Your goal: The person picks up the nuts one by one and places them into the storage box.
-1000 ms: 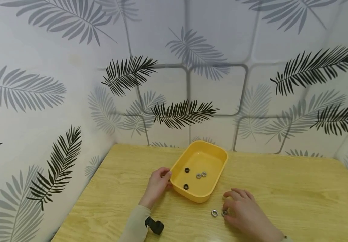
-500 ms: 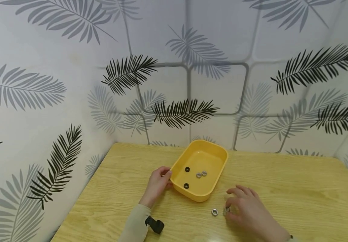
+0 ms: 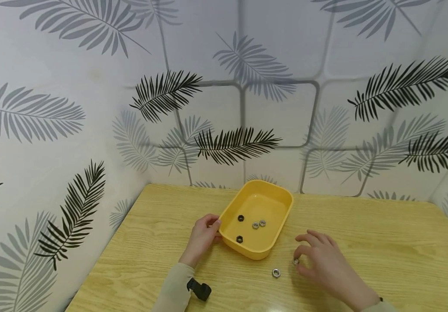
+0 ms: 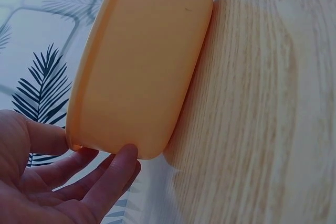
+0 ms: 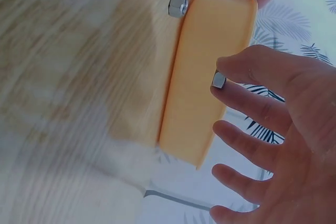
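Note:
My right hand (image 3: 323, 262) pinches a silver hex nut (image 5: 219, 80) between thumb and index finger, above the table to the right of the yellow tray (image 3: 261, 255). The other fingers of that hand are spread. With thumb and fingertips, my left hand (image 3: 202, 238) grips the tray's left rim; in the left wrist view the thumb (image 4: 50, 137) lies at the rim and the fingers touch the outer wall. Inside the tray lie two black nuts, one (image 3: 241, 218) farther back and one (image 3: 239, 239) nearer, plus two silver nuts (image 3: 255, 225) side by side.
Another silver nut (image 3: 276, 273) lies on the wooden table (image 3: 161, 216) in front of the tray. A leaf-patterned wall (image 3: 216, 108) rises behind the table and along its left side. A black strap mount (image 3: 199, 290) sits at the left sleeve.
My right hand has lifted the silver nut off the table and moved slightly right and away from me. The left hand and tray have stayed put.

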The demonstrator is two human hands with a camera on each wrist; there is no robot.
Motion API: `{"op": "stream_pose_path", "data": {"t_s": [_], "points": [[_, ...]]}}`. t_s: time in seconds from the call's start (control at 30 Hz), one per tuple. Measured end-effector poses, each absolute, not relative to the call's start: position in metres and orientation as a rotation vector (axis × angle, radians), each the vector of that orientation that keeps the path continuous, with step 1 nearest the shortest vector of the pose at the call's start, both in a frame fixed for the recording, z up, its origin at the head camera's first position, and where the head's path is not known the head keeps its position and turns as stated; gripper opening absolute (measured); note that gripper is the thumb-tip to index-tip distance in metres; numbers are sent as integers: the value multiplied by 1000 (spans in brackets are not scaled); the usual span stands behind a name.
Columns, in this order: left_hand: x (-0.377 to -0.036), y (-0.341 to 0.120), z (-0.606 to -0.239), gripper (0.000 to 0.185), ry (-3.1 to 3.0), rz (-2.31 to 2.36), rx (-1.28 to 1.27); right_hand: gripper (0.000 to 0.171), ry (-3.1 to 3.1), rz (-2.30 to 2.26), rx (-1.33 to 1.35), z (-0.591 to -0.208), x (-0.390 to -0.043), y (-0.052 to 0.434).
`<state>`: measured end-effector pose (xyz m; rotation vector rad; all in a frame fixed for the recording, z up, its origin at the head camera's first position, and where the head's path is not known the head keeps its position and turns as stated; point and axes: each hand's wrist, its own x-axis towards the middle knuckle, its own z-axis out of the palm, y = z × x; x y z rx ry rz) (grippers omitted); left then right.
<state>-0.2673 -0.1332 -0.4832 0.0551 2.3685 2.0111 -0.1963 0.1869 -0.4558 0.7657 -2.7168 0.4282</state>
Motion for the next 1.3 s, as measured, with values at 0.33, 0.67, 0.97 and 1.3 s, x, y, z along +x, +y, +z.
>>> {"op": "stream_pose_path", "data": {"t_s": [0.33, 0.67, 0.97, 1.3], "points": [[-268, -133, -483, 28, 2363, 2016, 45, 22, -2696, 447, 744, -447, -198, 190], [-266, -133, -481, 27, 2385, 1997, 40, 21, -2655, 436, 740, -439, -200, 192], [-266, -132, -481, 27, 2388, 1998, 41, 22, -2627, 454, 750, -433, -202, 192], [-266, -133, -479, 28, 2358, 2015, 37, 18, -2580, 470, 762, -426, -212, 195]]}}
